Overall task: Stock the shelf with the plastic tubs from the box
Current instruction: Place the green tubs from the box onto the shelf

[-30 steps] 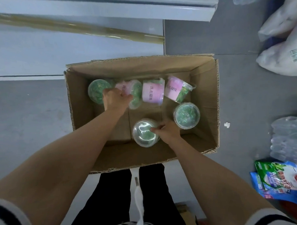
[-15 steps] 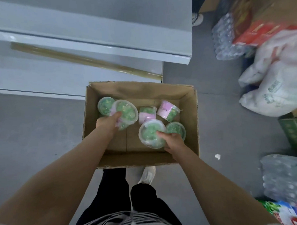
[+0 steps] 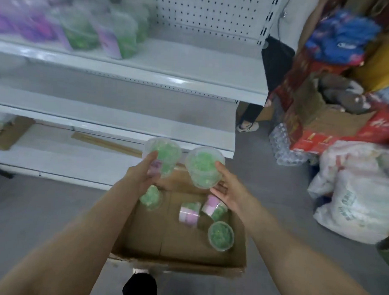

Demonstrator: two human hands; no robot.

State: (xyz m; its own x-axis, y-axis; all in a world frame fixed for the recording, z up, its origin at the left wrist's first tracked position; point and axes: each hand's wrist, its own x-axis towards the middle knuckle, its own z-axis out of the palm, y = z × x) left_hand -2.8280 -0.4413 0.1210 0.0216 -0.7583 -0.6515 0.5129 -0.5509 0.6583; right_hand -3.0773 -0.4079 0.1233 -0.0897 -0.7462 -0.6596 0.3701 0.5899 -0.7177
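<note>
Green filling shows through the clear lids of the two tubs I have lifted over the box. My left hand [image 3: 143,175] grasps the left tub [image 3: 165,155] from the side, with the thumb lying up along its lid edge and a strip of pink label showing by my fingers. My right hand [image 3: 228,192] grasps the right tub [image 3: 202,167], thumb up against the rim and fingers curled beneath the base. The two tubs hang just beside each other, lids tilted toward me, in front of the edge of the lower shelf [image 3: 123,122].

Beneath them the cardboard box [image 3: 180,245] lies open on the grey floor [image 3: 41,207]. Four more tubs are inside it: a lid-up tub [image 3: 151,198] under my left wrist, two pink-labelled tubs [image 3: 189,214] on their sides near the middle, and an upright tub [image 3: 221,235] toward the right wall.

Higher up, the upper shelf [image 3: 192,64] carries a row of stocked tubs [image 3: 122,32] at its left, green and purple, too blurred for me to read.

Off to the right I see white sacks [image 3: 354,194], a pack of water bottles [image 3: 287,147] and red cartons [image 3: 312,141] piled together, and a person's leg [image 3: 249,114] past the shelf end
</note>
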